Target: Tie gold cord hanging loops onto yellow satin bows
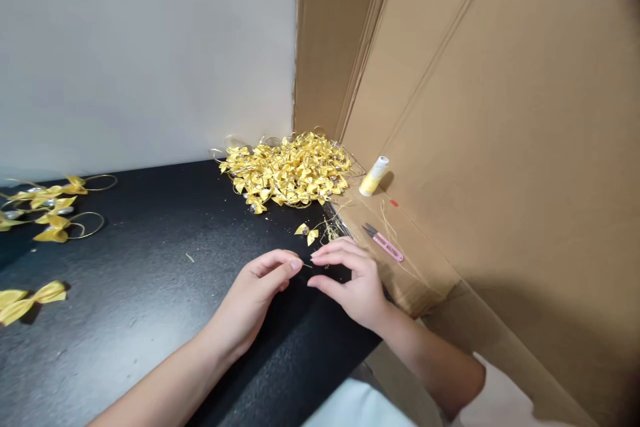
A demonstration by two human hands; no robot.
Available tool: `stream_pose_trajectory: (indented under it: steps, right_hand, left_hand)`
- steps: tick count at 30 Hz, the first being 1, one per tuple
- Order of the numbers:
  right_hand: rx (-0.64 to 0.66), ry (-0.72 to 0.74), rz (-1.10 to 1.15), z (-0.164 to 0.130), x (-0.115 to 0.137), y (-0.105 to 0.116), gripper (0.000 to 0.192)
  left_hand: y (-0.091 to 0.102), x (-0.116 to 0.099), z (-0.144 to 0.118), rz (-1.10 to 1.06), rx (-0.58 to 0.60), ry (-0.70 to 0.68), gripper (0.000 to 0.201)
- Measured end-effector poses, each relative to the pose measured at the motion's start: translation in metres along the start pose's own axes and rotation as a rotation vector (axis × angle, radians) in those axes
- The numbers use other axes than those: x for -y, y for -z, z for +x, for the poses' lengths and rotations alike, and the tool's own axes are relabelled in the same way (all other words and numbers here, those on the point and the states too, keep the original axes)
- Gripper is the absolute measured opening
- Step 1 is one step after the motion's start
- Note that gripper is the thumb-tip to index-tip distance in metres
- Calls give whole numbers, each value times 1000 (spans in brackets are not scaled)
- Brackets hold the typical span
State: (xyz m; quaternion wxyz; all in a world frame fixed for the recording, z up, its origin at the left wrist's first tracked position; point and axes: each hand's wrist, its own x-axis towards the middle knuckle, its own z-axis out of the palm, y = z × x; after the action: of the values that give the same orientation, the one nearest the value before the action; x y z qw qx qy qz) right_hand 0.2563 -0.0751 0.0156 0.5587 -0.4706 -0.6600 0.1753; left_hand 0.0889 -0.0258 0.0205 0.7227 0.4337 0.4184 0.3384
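Left hand and right hand pinch a thin needle between fingertips.
Black counter; yellow bow pile behind, pink snips right.

Both bare forearms reach in from lower edge, converging at centre. Left hand palm-down, thumb and forefinger pinched together, tips pointing right. Right hand opposite, fingers curled, fingertips turned left toward left hand's pinch. Two hands near, tips almost meeting. Right elbow bent sharply, wrist cocked inward.
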Motion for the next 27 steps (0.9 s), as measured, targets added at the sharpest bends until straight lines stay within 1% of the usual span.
stream_pose_trajectory:
  steps: [3,5,7,8,10,12,13,14,16,18,20,22,24,27]
  right_hand:
    - [-66,-20,13,-1,-2,-1,8]
    - [-70,-20,26,-1,0,-2,5]
    - [-62,-14,49,-3,2,-3,7]
    - [-65,-25,68,-4,2,-2,7]
    - [-107,-92,81,-6,-2,4,6]
    - [-185,-204,-32,-3,-11,21,10]
    - [-225,-255,-147,1,-18,34,14]
    - [-242,-305,-314,6,-26,47,18]
    - [-238,-349,-434,18,-43,75,19]
    - [-194,-361,-536,31,-59,97,15]
    - [-123,-350,-627,42,-73,106,13]
    - [-42,-329,-700,49,-82,105,11]
    - [29,-310,-751,53,-89,99,11]
    - [96,-302,-809,52,-95,93,11]
  left_hand:
    - [-5,1,-1,-21,12,16,23]
    - [-9,2,-1,-31,27,22,24]
    - [-12,4,0,-30,47,24,25]
    - [-13,6,0,-18,58,28,24]
    - [-12,9,2,39,72,25,25]
    - [-4,13,3,149,68,-16,33]
    - [3,14,4,221,64,-56,35]
    - [10,16,4,303,57,-106,34]
    - [25,18,4,459,48,-223,26]
    - [38,19,3,543,27,-310,21]
    - [44,19,2,566,0,-353,18]
    - [45,17,0,565,-24,-372,16]
    - [44,16,-2,558,-43,-385,15]
    - [42,16,-3,550,-50,-389,15]
